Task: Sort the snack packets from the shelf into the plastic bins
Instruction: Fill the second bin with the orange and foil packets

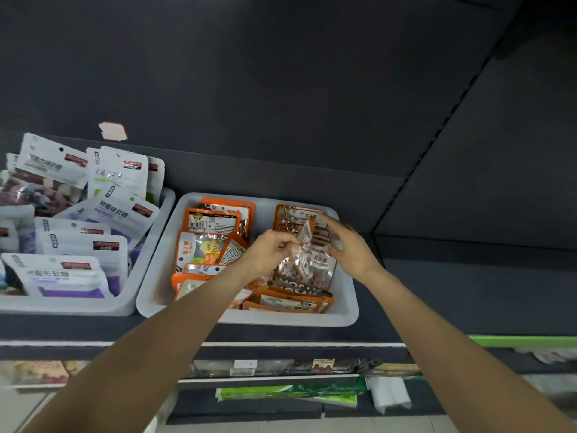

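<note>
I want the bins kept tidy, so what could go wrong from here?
The left hand only pinches the shiny brown-and-clear snack packet by an edge, so it may slip. The right hand could knock the upright brown packets behind it. The white plastic bin is crowded; orange packets may shift.

There is only one view, from a camera on the person's head, looking forward and down at a dark shelf (437, 295) from close. The white bin (346, 310) sits near the centre, a second bin (125, 303) at 9 o'clock, and both forearms enter from 6 o'clock.
</note>
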### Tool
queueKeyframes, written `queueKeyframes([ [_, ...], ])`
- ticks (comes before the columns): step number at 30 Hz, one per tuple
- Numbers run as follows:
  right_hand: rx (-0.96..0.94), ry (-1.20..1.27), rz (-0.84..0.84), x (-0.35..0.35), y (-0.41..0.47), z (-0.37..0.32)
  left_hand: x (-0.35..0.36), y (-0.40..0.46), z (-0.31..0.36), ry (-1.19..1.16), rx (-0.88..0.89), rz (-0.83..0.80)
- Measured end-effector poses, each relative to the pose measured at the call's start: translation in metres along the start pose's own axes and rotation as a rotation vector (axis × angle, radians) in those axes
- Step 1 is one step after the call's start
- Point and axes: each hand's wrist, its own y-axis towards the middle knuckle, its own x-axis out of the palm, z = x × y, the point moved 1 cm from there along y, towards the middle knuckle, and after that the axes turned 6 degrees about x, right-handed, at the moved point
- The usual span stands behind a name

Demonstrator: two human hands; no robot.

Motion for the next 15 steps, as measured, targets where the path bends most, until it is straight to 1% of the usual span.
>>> queueKeyframes([
  [2, -0.067, -0.062, 0.044, 0.001, 0.003, -0.001, -0.006, -0.001, 0.002, -0.077, -0.022, -0.042],
  [4, -0.094, -0.059, 0.117, -0.004, 0.006, 0.000, -0.011, 0.001, 0.004, -0.124, -0.036, -0.071],
  [5, -0.105, -0.056, 0.119, -0.007, 0.006, 0.001, -0.013, 0.002, 0.005, -0.136, -0.043, -0.072],
  [7, -0.102, -0.034, 0.060, -0.011, 0.003, 0.007, -0.017, 0.006, 0.003, -0.125, -0.069, -0.035],
  [9, -0.050, -0.039, 0.018, -0.010, -0.004, 0.016, -0.020, 0.011, -0.001, -0.076, -0.092, 0.025],
  [12, 0.055, -0.134, 0.013, 0.001, -0.014, 0.025, -0.013, 0.012, -0.004, 0.081, -0.103, 0.062],
  [13, 0.071, -0.153, 0.023, 0.005, -0.017, 0.026, -0.009, 0.010, -0.003, 0.126, -0.096, 0.066],
  [15, 0.036, -0.156, 0.099, 0.011, -0.020, 0.025, -0.005, 0.003, 0.000, 0.159, -0.079, 0.098],
])
